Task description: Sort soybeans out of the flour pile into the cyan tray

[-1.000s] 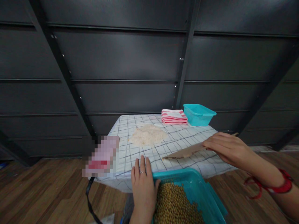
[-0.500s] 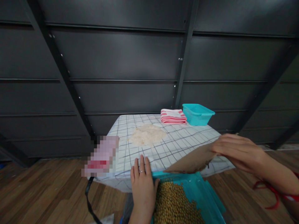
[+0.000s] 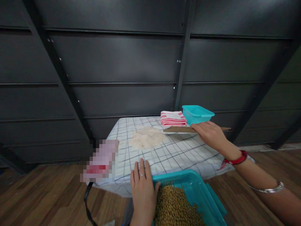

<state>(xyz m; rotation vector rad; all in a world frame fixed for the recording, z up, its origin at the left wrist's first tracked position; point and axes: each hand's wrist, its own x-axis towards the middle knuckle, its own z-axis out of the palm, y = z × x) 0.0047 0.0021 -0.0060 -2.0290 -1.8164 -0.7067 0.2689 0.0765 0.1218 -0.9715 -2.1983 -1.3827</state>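
Observation:
My right hand point(image 3: 210, 134) grips a flat brown piece of cardboard point(image 3: 182, 129) and holds it level over the checked tablecloth point(image 3: 169, 150), its tip just right of a pale heap of rice point(image 3: 147, 138). My left hand point(image 3: 143, 188) grips the near left rim of a turquoise tub point(image 3: 199, 188) filled with yellowish beans point(image 3: 176, 208), thumb inside the rim, fingers lying on the cloth's front edge. A ring sits on one finger.
A folded pink-and-white striped towel point(image 3: 172, 118) and a smaller turquoise tub point(image 3: 197, 113) stand at the table's far right. A blurred pink patch point(image 3: 100, 161) lies at the left edge. Dark metal shelving fills the background; wooden floor surrounds the table.
My right hand has carried the cardboard from above the bean tub away and up to the far side of the table, beside the rice heap. My left hand stays on the tub rim.

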